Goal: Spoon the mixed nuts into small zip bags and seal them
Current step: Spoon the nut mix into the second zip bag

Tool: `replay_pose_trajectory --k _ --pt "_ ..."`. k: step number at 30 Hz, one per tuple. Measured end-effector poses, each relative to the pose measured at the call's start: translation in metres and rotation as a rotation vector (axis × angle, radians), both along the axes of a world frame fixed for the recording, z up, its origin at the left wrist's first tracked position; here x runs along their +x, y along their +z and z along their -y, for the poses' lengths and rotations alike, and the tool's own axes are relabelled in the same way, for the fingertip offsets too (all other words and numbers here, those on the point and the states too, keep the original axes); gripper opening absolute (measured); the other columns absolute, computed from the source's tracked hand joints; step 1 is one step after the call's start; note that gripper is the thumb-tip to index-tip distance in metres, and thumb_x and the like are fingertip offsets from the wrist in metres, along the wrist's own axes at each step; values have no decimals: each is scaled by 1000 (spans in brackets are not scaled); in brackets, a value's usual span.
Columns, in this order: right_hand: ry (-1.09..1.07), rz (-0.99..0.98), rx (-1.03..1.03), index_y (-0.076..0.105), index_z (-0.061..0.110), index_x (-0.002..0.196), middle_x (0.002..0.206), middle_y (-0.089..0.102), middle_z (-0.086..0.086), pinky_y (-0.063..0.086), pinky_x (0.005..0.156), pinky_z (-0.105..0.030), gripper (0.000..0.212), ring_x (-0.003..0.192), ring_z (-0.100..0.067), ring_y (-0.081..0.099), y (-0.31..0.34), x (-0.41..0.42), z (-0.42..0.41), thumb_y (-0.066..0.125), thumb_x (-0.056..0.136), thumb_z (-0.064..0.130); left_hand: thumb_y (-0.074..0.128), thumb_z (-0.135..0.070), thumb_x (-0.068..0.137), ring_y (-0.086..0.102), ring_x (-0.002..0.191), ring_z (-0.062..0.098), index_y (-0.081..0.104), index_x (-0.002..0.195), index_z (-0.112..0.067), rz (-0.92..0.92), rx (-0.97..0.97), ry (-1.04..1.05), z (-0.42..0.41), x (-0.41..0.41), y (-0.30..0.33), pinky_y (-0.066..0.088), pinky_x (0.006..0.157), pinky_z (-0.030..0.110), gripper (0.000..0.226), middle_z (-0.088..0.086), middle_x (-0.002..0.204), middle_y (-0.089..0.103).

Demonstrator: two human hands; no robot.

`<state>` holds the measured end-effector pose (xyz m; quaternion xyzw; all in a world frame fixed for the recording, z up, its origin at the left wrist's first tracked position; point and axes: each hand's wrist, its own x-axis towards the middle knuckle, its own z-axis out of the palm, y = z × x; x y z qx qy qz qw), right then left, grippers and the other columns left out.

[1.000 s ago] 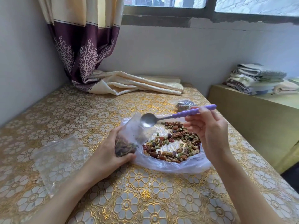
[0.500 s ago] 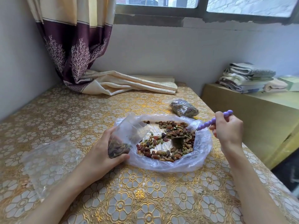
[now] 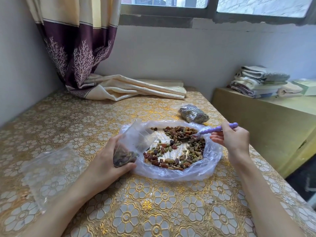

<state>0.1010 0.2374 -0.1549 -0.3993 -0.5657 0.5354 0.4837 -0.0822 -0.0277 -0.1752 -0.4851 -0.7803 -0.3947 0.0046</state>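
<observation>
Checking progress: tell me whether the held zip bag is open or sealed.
Open. The zip bag in the left hand gapes at its mouth, nuts only at its bottom.

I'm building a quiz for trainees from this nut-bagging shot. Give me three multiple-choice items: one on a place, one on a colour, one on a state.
1. Where does the filled zip bag lie?
A. beyond the nut pile
B. on the towels
C. under the curtain

2. What colour is the spoon handle?
A. green
B. purple
C. red

3. What state is the small bag in the left hand in?
A. sealed and full
B. empty
C. open, partly filled

Answers: 1 A, it sits on the table behind the mixed nuts. 2 B, the handle gripped by the right hand is purple. 3 C, its mouth gapes with nuts at the bottom.
</observation>
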Motion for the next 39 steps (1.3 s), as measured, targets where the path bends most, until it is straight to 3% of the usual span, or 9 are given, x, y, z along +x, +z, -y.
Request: replay_pose_trajectory --k 10,15,18,21,25,31,36,39 --pt "-12 -49 28 64 2 67 47 63 -3 47 44 -19 25 43 -12 60 2 -1 8 49 83 15 76 -38 68 55 91 3 33 134 -30 -8 0 4 -1 -2 -2 38 72 2 80 -13 103 52" --pt "100 -197 46 62 1 62 49 64 -6 44 40 -18 29 40 -11 55 18 -8 31 45 86 5 76 -37 69 54 86 -4 33 132 -35 -18 -9 1 -1 -1 0 40 68 3 76 -18 99 51" --pt "179 -273 48 61 2 64 49 64 -5 42 39 -17 30 40 -12 54 26 -13 47 45 89 3 78 -30 69 52 86 -8 38 130 -28 -19 10 -8 -2 1 1 38 73 -1 73 -25 97 49" --pt "252 -327 47 63 6 62 51 63 -7 43 39 -18 32 42 -14 54 31 -17 62 46 90 3 78 -28 70 53 88 -2 39 130 -24 -9 9 -6 -2 2 2 35 75 -3 72 -25 96 49" --pt "372 -330 107 61 0 76 55 65 -7 44 40 -19 21 43 -15 56 33 -24 80 48 92 3 76 -32 71 55 94 6 36 132 -26 14 2 5 -2 2 3 37 73 0 74 -17 99 51" --pt "599 -290 410 62 2 85 62 67 -8 51 47 -24 11 49 -19 63 30 -27 102 52 88 1 77 -32 70 56 100 7 35 131 -24 45 18 -9 -2 1 2 38 78 6 75 -10 109 57" --pt "674 -279 418 63 4 85 65 67 -10 52 50 -26 14 52 -21 63 31 -27 100 49 83 3 78 -30 68 56 98 5 34 133 -23 56 33 -2 -3 0 0 38 77 5 79 -11 109 57" --pt "623 -319 374 62 2 87 64 67 -9 51 49 -25 15 51 -21 62 32 -24 90 48 85 2 78 -34 68 57 98 7 33 133 -24 60 21 8 -3 -1 -1 41 81 13 80 -6 111 57"
